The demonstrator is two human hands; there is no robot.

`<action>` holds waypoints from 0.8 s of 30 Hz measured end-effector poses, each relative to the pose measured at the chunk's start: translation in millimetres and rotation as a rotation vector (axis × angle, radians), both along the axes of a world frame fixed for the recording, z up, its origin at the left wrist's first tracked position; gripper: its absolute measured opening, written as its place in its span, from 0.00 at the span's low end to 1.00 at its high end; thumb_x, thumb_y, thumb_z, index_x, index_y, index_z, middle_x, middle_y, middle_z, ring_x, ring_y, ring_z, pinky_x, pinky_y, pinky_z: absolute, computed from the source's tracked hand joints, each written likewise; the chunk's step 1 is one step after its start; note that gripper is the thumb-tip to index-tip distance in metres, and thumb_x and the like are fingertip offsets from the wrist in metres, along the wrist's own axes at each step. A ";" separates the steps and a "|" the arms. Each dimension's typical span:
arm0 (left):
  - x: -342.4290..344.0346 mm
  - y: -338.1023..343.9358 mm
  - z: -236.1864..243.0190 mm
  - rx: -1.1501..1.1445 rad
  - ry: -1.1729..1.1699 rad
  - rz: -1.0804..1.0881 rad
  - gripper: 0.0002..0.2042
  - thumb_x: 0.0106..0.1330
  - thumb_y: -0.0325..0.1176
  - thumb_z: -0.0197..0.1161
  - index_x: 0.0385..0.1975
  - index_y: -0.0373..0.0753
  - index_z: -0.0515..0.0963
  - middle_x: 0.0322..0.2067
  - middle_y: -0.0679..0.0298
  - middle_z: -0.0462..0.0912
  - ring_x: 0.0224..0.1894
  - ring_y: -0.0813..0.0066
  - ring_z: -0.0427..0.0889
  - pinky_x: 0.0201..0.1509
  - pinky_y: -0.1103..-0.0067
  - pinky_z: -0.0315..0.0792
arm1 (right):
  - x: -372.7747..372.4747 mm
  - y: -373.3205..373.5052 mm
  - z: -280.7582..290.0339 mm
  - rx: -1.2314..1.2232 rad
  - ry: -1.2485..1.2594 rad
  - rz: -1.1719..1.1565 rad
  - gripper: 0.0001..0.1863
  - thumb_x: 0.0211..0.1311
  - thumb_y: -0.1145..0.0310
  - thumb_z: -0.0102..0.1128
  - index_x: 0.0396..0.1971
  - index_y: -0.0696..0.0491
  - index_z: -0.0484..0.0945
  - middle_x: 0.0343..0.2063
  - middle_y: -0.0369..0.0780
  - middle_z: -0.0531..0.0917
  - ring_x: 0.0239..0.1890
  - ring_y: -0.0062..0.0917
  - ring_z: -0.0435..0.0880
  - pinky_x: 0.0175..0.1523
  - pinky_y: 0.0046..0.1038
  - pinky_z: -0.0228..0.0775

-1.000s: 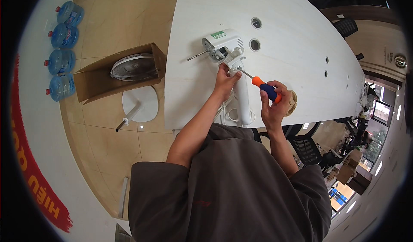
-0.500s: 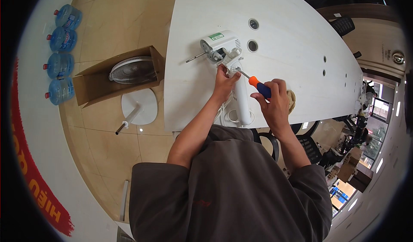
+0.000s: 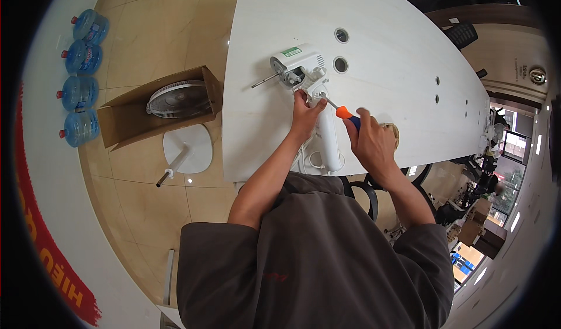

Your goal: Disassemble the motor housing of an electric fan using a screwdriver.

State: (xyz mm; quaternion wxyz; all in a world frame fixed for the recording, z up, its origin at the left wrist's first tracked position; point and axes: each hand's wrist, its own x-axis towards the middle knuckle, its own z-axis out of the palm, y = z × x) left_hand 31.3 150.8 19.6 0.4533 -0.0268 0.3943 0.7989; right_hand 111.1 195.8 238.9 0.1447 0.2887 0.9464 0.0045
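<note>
On the white table (image 3: pixel 397 48) lies a white fan motor housing (image 3: pixel 295 57) with a metal shaft pointing left, beside a white bracket (image 3: pixel 317 81) on a white tube (image 3: pixel 329 142). My left hand (image 3: pixel 305 117) grips the bracket end of the tube, thumb near the screwdriver tip. An orange and dark blue screwdriver (image 3: pixel 343 112), its tip at the bracket, is in my right hand (image 3: pixel 371 142), which partly hides its handle. White cable loops lie by the tube, and a tan round object (image 3: pixel 394 131) is partly hidden behind my right hand.
Left of the table are an open cardboard box (image 3: pixel 123 124) holding a fan grille (image 3: pixel 178 95), a white round-cornered stand (image 3: pixel 196 153) with a pole, and several large blue water bottles (image 3: pixel 79 92) along the wall. Black chairs (image 3: pixel 368 203) and cluttered boxes (image 3: pixel 476 224) are at the right.
My right hand has turned about the screwdriver handle, its back now more upward and covering more of the handle. My left hand stays at the bracket. The view has shifted slightly.
</note>
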 end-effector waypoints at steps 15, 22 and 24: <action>1.1 -0.3 5.5 0.004 -0.013 -0.002 0.31 0.60 0.32 0.72 0.56 0.36 0.59 0.53 0.58 0.71 0.54 0.71 0.73 0.59 0.75 0.70 | -4.3 11.4 -13.5 0.032 0.137 -0.047 0.19 0.60 0.62 0.67 0.41 0.58 0.71 0.37 0.45 0.72 0.24 0.39 0.80 0.23 0.37 0.71; 3.9 0.9 5.6 -0.052 -0.044 0.028 0.23 0.63 0.22 0.64 0.53 0.36 0.60 0.48 0.62 0.72 0.49 0.75 0.74 0.56 0.75 0.71 | -6.1 10.6 6.4 -0.142 0.372 0.071 0.19 0.59 0.67 0.66 0.43 0.59 0.67 0.37 0.46 0.73 0.30 0.41 0.80 0.28 0.38 0.72; 4.0 0.4 6.7 -0.049 -0.035 0.034 0.23 0.63 0.23 0.65 0.53 0.36 0.60 0.47 0.62 0.72 0.49 0.75 0.74 0.55 0.75 0.71 | -4.0 15.9 5.1 -0.135 0.283 0.209 0.18 0.58 0.69 0.65 0.41 0.60 0.68 0.37 0.47 0.73 0.35 0.42 0.81 0.31 0.38 0.73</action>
